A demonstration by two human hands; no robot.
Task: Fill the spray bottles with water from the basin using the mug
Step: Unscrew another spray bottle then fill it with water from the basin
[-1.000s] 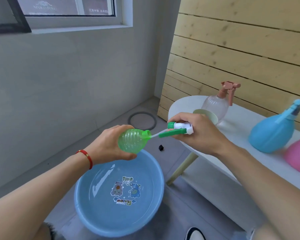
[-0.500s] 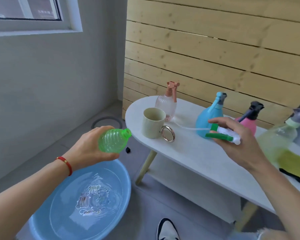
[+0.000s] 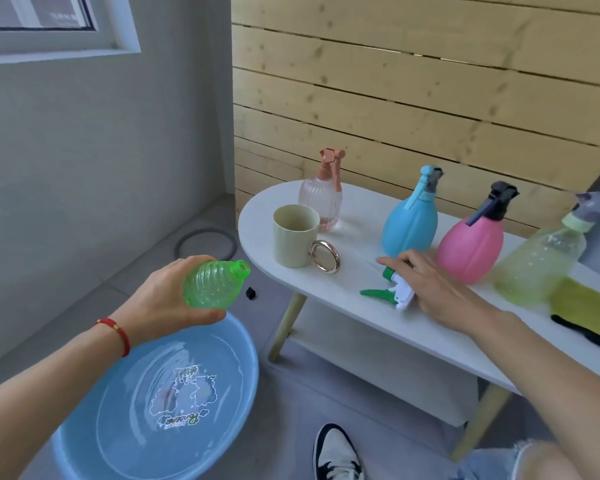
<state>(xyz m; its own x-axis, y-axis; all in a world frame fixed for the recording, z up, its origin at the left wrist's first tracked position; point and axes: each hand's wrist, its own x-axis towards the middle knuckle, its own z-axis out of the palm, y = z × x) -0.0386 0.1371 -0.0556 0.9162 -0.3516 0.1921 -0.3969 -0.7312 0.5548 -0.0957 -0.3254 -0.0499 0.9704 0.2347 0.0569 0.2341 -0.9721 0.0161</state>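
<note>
The small green ribbed bottle (image 3: 211,286) sits tilted in the left hand (image 3: 168,299), fingers curled round its belly, open neck pointing toward the table, above the blue basin (image 3: 84,441) of water on the floor. It looks like thin, light plastic that would dent under a squeeze; the ridged body seems the surest hold. Its green-and-white spray head (image 3: 390,292) lies on the white table (image 3: 333,306) under the right hand (image 3: 430,289), whose relaxed fingers rest over it. The cream mug (image 3: 293,237), best taken by its ring handle, stands just beside, before the peach (image 3: 323,199), blue (image 3: 411,223) and pink (image 3: 471,245) sprayers.
</note>
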